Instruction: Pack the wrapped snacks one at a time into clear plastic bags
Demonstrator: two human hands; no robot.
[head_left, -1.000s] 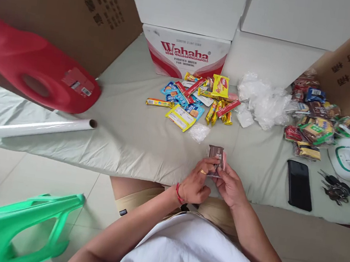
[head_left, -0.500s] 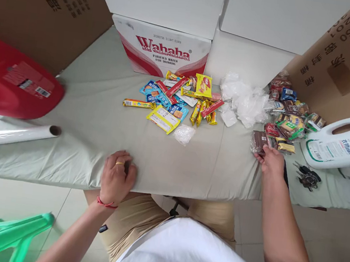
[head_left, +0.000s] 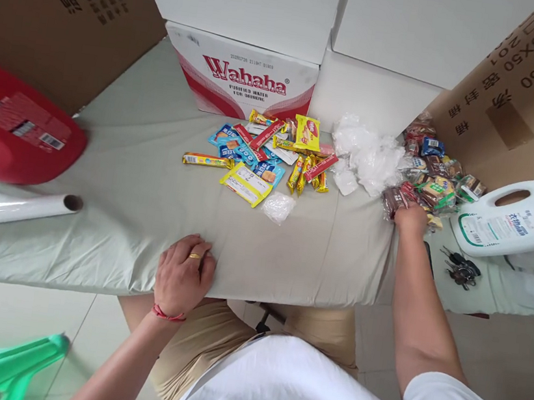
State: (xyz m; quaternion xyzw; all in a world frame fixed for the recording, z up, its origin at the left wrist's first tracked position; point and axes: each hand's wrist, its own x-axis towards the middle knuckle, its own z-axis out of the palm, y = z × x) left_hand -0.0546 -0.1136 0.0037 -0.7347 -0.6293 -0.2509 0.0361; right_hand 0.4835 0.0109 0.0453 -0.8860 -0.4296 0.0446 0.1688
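My left hand (head_left: 185,276) rests palm down near the front edge of the cloth-covered table, its fingers curled in and nothing visible in them. A ring and a red cord bracelet are on it. At the right, my right hand (head_left: 411,218) has its fingers closed at the edge of a brown snack packet (head_left: 389,202) in clear wrapping; its fingertips are partly hidden. Just beyond lies a heap of wrapped snacks (head_left: 438,191). Crumpled clear plastic wrappers (head_left: 373,158) lie left of that heap. In the middle are blue, red and yellow snack packets (head_left: 246,184).
A Wahaha carton (head_left: 243,82) stands at the back beneath white boxes. On the right are a white detergent bottle (head_left: 515,216) and keys (head_left: 461,268). A red jug (head_left: 16,121) and a plastic film roll (head_left: 14,209) occupy the left. Below is a green stool (head_left: 4,362).
My right hand has moved forward, closer to the snack heap, and the brown packet has shifted and tilted with it. My left hand stays on the table. The view has moved slightly.
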